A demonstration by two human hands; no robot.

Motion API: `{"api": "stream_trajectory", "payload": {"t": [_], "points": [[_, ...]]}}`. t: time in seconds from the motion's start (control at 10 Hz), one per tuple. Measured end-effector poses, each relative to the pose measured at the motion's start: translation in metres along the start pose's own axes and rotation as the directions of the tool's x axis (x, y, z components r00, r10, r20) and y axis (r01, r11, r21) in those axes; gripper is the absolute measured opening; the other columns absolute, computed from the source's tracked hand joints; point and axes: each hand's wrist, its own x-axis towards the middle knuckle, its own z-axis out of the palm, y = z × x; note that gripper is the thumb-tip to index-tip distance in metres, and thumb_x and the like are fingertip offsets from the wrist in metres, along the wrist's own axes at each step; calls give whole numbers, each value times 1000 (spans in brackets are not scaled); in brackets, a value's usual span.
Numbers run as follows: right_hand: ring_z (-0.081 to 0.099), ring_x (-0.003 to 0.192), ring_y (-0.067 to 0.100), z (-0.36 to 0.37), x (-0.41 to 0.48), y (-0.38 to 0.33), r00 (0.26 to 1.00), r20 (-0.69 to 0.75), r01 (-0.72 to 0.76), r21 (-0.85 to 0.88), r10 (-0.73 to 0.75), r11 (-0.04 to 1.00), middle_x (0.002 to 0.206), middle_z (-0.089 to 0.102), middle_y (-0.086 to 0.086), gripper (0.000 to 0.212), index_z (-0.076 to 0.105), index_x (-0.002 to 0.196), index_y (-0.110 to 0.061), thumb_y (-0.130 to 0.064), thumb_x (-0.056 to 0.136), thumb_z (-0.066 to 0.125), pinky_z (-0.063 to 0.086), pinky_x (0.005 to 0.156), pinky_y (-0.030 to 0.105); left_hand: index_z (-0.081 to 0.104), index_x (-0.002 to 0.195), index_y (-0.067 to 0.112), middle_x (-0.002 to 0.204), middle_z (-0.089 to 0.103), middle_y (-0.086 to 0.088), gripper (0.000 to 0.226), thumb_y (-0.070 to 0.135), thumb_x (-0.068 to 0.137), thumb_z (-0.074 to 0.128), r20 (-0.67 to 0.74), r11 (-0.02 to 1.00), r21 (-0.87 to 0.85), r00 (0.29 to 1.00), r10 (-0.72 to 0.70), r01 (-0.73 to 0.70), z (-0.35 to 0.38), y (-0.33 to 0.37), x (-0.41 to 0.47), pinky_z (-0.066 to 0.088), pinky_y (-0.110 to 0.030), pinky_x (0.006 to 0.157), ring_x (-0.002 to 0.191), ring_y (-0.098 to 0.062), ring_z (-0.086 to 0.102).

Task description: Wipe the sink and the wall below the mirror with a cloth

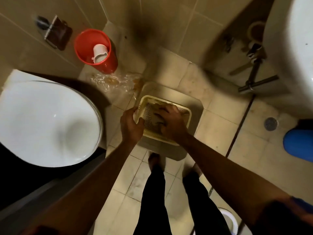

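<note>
Step in hand, as I judge it: fetching the cloth; no wiping done yet. Left hand point(131, 126) grips the basket point(185, 111) by its left rim, fingers curled over the edge. Cloth point(155, 120) lies inside the basket, on its mesh bottom. Right hand point(171, 122) is palm-down on the cloth, fingers bent into it and gathering it. Sink point(288, 56) is well to the right of the basket and higher. Mirror and the wall under it are not in view.

Method note: hold the rim firmly so the light basket does not slide or tip off the pale support under it (stool or box, cannot tell) when the cloth lifts. Bunch the whole cloth into the right palm so no corner snags in the perforations. Lift straight up, then carry it rightward to the sink.

Materials, left to right:
- Toilet lid point(50, 119), far left of the basket: white, glossy, rounded, closed.
- Bucket point(111, 65), up-left of the basket: red plastic, round, with a white cup point(99, 53) inside.
- Basket: cream plastic, rectangular, rounded corners, bottom finely perforated.
- Cloth: dark, limp, crumpled; wet or dry, cannot tell.
- Sink: white, smooth, curved, probably ceramic.
- Floor point(220, 129) around the basket: pale square tiles.
</note>
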Motion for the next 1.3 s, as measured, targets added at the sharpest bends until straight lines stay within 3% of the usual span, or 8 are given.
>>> {"api": "stream_trajectory", "payload": {"t": [0.2, 0.5, 0.6, 0.8, 1.0, 1.1, 1.2, 1.3], "points": [[16, 152, 32, 31, 4, 13, 937, 343, 139, -182, -69, 974, 164, 24, 6, 73, 24, 157, -18, -42, 96, 56, 22, 120, 57, 60, 127, 14, 121, 58, -6, 42, 11, 85, 59, -81, 995, -18, 992, 99, -101, -3, 6, 7, 48, -34, 88, 110, -23, 53], [29, 147, 40, 11, -36, 54, 934, 296, 255, -158, -201, 954, 158, 35, 14, 62, 37, 151, -10, -26, 95, 57, 40, 110, 60, 44, 147, 11, 147, 47, -12, 53, 17, 96, 53, 361, 853, 176, 839, 408, -491, 20, -1, -2, 41, -40, 111, 135, -29, 44], [30, 145, 41, 16, -29, 56, 919, 366, 206, -127, -147, 970, 158, 34, 12, 69, 36, 152, -13, -17, 91, 67, 45, 104, 62, 38, 150, 10, 156, 37, -14, 55, 27, 98, 40, 467, 820, 240, 802, 372, -520, 27, -4, -1, 33, -47, 117, 146, -35, 32], [25, 149, 36, 11, -21, 57, 882, 468, 100, -66, -57, 993, 162, 25, 5, 63, 31, 154, -21, -23, 97, 60, 40, 110, 59, 61, 131, 13, 142, 53, -14, 38, 18, 94, 62, 471, 790, 297, 802, 368, -536, 29, 1, 6, 50, -51, 100, 132, -37, 47], [55, 127, 30, 1, -11, 39, 939, 338, -122, 139, 69, 983, 143, 57, 6, 42, 60, 135, -20, -17, 94, 63, 45, 103, 28, 64, 124, 16, 136, 57, -8, 32, 14, 92, 63, 511, 779, 293, 779, 362, -555, 24, 9, 16, 56, -46, 91, 122, -31, 55], [65, 107, 22, -15, -16, 25, 937, 289, -275, 271, 194, 923, 118, 72, 5, 25, 73, 117, -16, -13, 94, 62, 44, 86, 11, 65, 123, 13, 126, 63, -9, 29, 21, 95, 60, 512, 884, 204, 816, 269, -420, 11, 23, 16, 50, -33, 86, 109, -26, 61], [68, 98, 20, -38, -31, 13, 907, 279, -399, 325, 317, 857, 111, 73, 4, 20, 74, 111, -16, -15, 96, 60, 56, 86, 34, 64, 117, 14, 108, 67, -9, 25, 28, 97, 58, 507, 939, 213, 852, 129, -269, -9, 41, 8, 47, -31, 79, 98, -26, 64], [67, 102, 17, -67, -57, 7, 866, 259, -489, 265, 427, 831, 119, 71, 1, 26, 72, 118, -21, -18, 96, 58, 55, 94, 37, 68, 119, 16, 118, 68, -7, 25, 25, 97, 58, 532, 901, 282, 835, 139, -330, -21, 59, -15, 47, -31, 88, 107, -25, 63]]}}
